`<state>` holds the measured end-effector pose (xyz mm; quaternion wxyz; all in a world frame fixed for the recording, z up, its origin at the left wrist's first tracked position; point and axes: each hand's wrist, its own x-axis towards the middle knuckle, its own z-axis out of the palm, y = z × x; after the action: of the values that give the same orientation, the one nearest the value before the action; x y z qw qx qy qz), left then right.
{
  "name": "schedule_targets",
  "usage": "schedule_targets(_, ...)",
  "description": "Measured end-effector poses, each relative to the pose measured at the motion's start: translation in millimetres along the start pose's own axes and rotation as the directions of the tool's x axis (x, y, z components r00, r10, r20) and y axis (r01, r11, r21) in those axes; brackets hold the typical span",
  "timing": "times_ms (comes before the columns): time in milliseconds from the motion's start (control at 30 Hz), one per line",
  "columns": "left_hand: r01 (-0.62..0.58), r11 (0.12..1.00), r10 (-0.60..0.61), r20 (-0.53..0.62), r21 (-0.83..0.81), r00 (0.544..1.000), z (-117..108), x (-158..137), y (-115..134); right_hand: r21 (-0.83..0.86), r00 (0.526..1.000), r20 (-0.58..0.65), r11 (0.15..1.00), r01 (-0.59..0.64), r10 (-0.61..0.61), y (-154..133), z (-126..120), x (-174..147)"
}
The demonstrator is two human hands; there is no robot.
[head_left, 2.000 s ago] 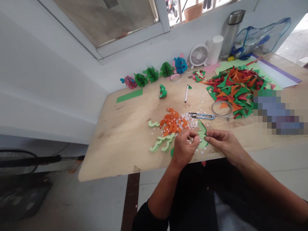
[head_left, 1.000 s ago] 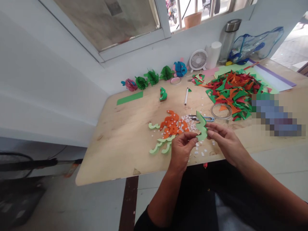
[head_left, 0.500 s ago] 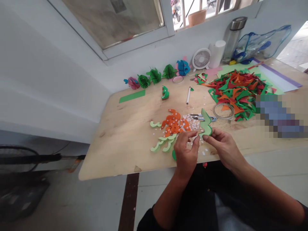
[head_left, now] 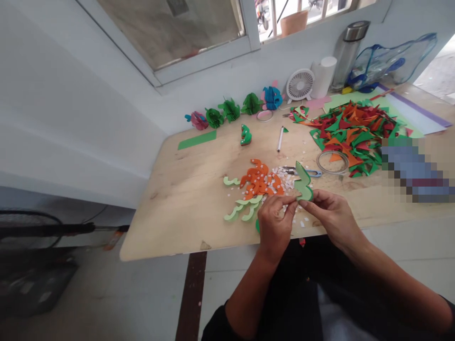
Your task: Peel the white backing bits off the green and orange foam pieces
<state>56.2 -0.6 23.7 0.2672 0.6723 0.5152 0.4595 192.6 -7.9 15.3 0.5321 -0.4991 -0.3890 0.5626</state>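
A wavy-edged light green paper cutout (head_left: 304, 182) with a darker green edge stands upright above the table. My right hand (head_left: 329, 213) pinches its lower end between thumb and fingers. At that same lower end, the fingertips of my left hand (head_left: 277, 220) are pressed together on the paper, almost meeting my right thumb. Any small bit between the left fingertips is too small to make out. To the left lie a heap of orange paper cutouts (head_left: 259, 177) with white squares on them and several pale green wavy strips (head_left: 232, 215). Small white paper bits (head_left: 284, 177) are scattered behind my hands.
Blue-handled scissors (head_left: 313, 173) and a tape roll (head_left: 332, 162) lie beyond the cutout. Paper scraps (head_left: 355, 128) pile up at right. A pen (head_left: 280, 139), a stacked green cutout (head_left: 245, 135), folded paper figures (head_left: 231, 110), a fan (head_left: 300, 85) and a bottle (head_left: 350, 57) stand or lie farther back.
My left fingertips have moved slightly right, onto the lower end of the green cutout. The cutout's top has tilted a little to the left. The whole view has shifted slightly.
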Motion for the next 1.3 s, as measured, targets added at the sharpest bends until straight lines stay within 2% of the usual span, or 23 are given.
schedule_targets(133,0.108,0.990,-0.101,0.075,-0.092,0.992,-5.8,5.3,0.2,-0.008,0.999,0.024,1.000,-0.027,0.028,-2.9,-2.5,-0.8)
schedule_targets(233,0.148,0.979,-0.133,0.112,-0.143,0.985,-6.9,7.3,0.6,-0.026,0.998,0.021,0.998,-0.057,0.057,-3.8,-4.9,-2.2)
schedule_targets(567,0.248,0.947,-0.222,0.142,-0.204,0.965,-3.7,3.2,-1.3,0.019,0.994,0.017,0.993,-0.112,0.112,-3.4,-5.7,-4.1)
schedule_targets(667,0.174,0.974,-0.156,0.124,-0.148,0.980,-6.1,1.0,0.9,0.032,0.993,0.016,0.992,-0.119,0.119,-2.5,-5.5,-2.7)
schedule_targets(767,0.011,1.000,-0.011,0.110,0.002,0.994,-6.8,-2.3,2.4,0.026,0.994,-0.011,0.994,-0.104,0.104,-1.4,-5.5,-1.9)
schedule_targets(867,-0.154,0.976,0.140,0.097,0.156,0.985,-3.5,-5.5,0.7,0.016,0.996,-0.041,0.997,-0.079,0.079,-1.6,-5.2,-2.6)
schedule_targets(967,-0.261,0.931,0.259,0.044,0.254,0.965,1.7,-7.5,-2.4,0.003,0.996,-0.078,0.999,-0.040,0.040,-3.0,-3.7,-3.8)
schedule_targets(1100,-0.329,0.873,0.350,0.008,0.361,0.937,5.9,-8.9,-5.1,-0.025,0.994,-0.112,1.000,-0.003,0.000,-3.2,-0.7,-3.5)
schedule_targets(1300,-0.326,0.843,0.360,0.001,0.428,0.933,5.0,-8.7,-6.4,-0.055,0.995,-0.096,0.998,0.010,-0.015,1.1,1.5,-1.6)
